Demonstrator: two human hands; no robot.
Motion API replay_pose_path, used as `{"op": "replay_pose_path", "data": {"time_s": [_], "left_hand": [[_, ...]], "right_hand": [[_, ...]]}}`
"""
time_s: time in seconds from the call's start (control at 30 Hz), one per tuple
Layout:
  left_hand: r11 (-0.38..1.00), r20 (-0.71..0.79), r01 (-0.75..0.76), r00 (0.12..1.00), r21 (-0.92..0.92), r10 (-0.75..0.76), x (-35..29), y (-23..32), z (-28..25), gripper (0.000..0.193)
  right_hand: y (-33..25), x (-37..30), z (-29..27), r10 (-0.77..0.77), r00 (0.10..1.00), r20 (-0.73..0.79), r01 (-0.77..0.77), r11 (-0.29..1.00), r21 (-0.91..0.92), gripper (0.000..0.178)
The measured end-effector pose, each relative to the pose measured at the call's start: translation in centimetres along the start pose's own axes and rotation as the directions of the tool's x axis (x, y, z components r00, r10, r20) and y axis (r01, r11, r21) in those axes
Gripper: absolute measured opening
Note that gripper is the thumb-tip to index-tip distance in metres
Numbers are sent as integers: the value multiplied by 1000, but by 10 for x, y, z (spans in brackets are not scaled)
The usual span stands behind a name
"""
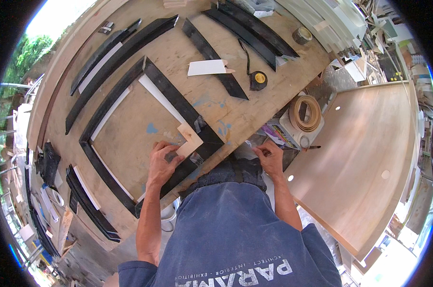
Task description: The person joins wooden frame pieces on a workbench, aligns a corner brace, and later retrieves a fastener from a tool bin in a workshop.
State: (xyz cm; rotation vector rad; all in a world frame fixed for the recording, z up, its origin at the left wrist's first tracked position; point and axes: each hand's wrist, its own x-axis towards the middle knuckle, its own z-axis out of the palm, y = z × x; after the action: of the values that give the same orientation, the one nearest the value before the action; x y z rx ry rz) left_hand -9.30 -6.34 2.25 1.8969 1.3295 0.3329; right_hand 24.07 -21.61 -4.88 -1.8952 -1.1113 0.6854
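Note:
A black four-sided frame [173, 93] with white inner edges lies on the workbench in front of me. At its near right corner sits a pale L-shaped wooden piece [191, 142]. My left hand [164, 161] grips one end of this piece between thumb and fingers, partly over the frame's opening. Beyond the bench edge, my right hand [270, 157] is raised with its fingertips pinched together. Whatever is in that pinch is too small to make out. Pale, see-through material [245, 151] shows just left of those fingers.
Loose black mouldings [125, 67] lie at the far left. A white strip [206, 68] rests across another moulding, near a tape measure [258, 80]. A tape roll [302, 35] stands at the back. Right of the bench are coiled edging [306, 113] and a large wooden panel [355, 158].

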Motion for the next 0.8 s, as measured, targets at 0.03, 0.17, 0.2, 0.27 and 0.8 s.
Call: {"op": "replay_pose_path", "data": {"time_s": [0.03,0.17,0.2,0.27,0.8], "left_hand": [[1000,2,1,1000,1,-1,1,0,1,31],[984,-23,47,998,-174,-52,6,-18,11,24],[977,-18,66,997,-203,-71,6,-26,13,22],[947,-9,133,990,-292,-141,9,-26,10,20],[768,-251,106,909,-632,-332,-7,-62,-16,23]], "right_hand": [[2,-3,-2,24,1000,-14,-24,1000,4,9],[21,-18,-7,119,989,-94,-115,992,48,10],[29,-24,-6,142,983,-119,-135,989,64,11],[44,-36,-9,217,965,-147,-208,975,73,11],[126,-135,-33,606,784,-131,-598,795,99,21]]}}
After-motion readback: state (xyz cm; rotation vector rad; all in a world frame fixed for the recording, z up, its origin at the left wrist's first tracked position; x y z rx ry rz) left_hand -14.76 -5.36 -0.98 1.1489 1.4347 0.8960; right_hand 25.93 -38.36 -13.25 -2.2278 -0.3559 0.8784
